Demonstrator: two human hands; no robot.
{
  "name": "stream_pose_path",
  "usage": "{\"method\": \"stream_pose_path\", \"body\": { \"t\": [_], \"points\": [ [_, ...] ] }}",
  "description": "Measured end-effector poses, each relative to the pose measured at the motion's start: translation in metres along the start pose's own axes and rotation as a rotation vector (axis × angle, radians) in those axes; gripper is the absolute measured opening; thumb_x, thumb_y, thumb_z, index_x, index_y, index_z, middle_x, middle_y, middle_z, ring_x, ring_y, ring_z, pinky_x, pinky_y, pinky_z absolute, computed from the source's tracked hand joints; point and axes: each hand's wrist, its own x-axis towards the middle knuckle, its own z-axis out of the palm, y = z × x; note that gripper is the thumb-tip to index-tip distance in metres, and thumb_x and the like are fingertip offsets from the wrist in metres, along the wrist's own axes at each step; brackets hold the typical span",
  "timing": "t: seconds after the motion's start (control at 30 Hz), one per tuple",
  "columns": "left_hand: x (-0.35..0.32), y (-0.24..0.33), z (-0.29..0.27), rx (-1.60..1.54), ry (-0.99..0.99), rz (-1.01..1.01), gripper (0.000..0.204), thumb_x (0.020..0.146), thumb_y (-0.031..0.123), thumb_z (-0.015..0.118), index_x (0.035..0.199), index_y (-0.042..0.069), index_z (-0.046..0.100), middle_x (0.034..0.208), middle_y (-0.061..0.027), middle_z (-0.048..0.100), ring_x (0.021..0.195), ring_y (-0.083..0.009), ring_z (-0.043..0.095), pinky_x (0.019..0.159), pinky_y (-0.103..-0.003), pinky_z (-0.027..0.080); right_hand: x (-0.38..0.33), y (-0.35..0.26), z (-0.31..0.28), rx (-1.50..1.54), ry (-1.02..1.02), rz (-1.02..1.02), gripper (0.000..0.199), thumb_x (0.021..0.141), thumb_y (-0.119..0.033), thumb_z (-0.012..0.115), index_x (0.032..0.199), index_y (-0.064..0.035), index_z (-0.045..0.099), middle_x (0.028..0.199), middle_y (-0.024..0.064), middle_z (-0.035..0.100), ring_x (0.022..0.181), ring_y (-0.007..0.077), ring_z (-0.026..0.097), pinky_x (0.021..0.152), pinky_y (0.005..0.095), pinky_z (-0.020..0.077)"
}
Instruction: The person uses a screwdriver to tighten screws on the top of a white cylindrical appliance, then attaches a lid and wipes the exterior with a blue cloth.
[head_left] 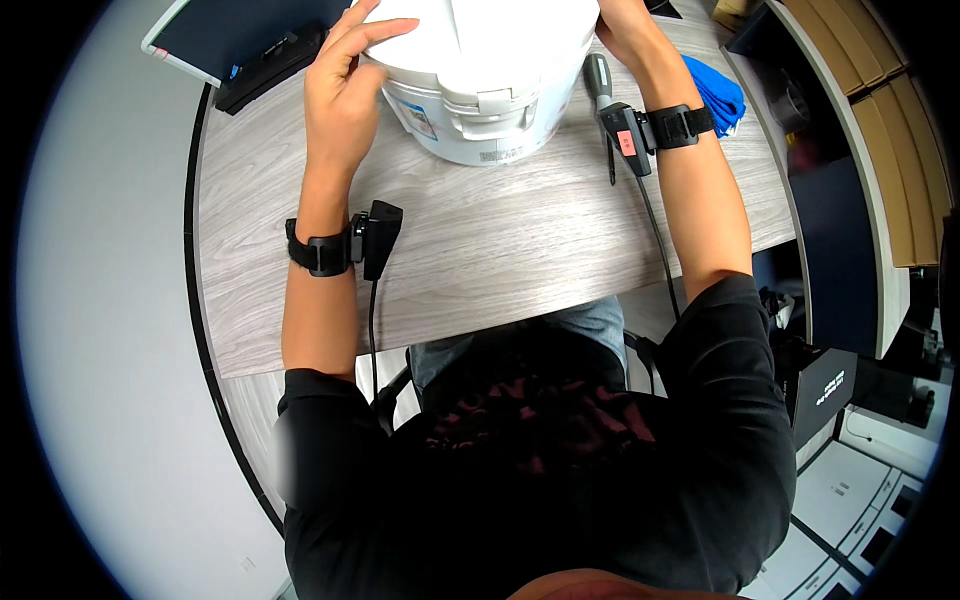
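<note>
A white plastic bucket stands upright at the far side of the desk, its top cut off by the picture's edge. It carries a white lid with a clasp on the near side. My left hand is at the lid's left rim, with fingers over the top and the thumb bent at the side below. On the right, my right hand is against the bucket's upper side, and its fingertips are hidden. A grey-handled screwdriver lies just right of the bucket, below my right hand.
A blue cloth lies beyond my right wrist. At the back left stands a dark panel with a white frame. Black devices are strapped to my left wrist and right wrist, with cables hanging down. Shelving with cardboard boxes borders the right.
</note>
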Motion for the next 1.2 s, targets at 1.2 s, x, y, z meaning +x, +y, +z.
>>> {"method": "stream_pose_path", "body": {
  "t": [1.2],
  "points": [
    [0.046,0.017,0.013,0.543,-0.209,-0.134,0.054,0.087,0.032,0.072,0.13,0.001,0.065,0.143,-0.0284,0.052,0.137,-0.0405,0.046,0.114,-0.044,0.035,-0.007,-0.035,0.025,-0.605,0.16,0.039,0.042,0.098,-0.027,0.061,0.125,0.006,0.063,0.107,0.0112,0.07,0.1,0.0176,0.062,0.087,0.0285,0.0479]
  ]
}}
